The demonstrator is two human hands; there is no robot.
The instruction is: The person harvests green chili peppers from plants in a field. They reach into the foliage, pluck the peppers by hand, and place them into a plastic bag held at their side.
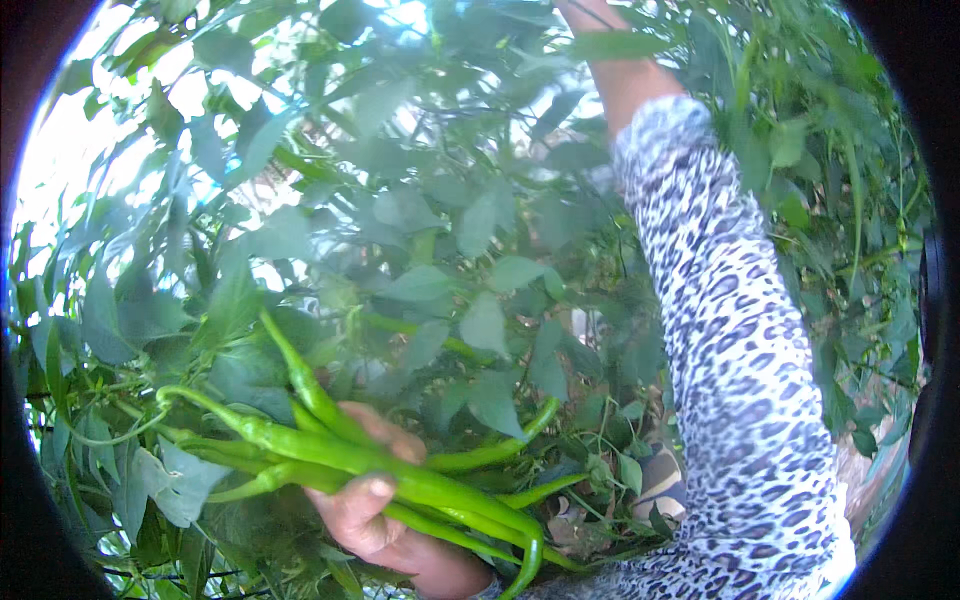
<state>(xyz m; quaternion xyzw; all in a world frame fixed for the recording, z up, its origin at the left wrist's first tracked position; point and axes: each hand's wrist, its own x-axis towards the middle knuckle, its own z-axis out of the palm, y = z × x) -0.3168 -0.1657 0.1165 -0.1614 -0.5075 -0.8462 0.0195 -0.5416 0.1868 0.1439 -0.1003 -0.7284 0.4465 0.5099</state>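
My left hand (367, 502) is closed round a bunch of several long green chili peppers (420, 487) at the lower middle, its thumb across them. Their curled stems point left and their tips point right, some bent. My right arm, in a leopard-print sleeve (735, 322), stretches up along the right side. Its bare forearm passes out at the top edge among leaves, so my right hand is out of view.
Dense pepper plants (487, 322) with broad green leaves surround both arms. More foliage (847, 150) stands at the right. Bright light comes through at the upper left. Some ground shows low down between stems.
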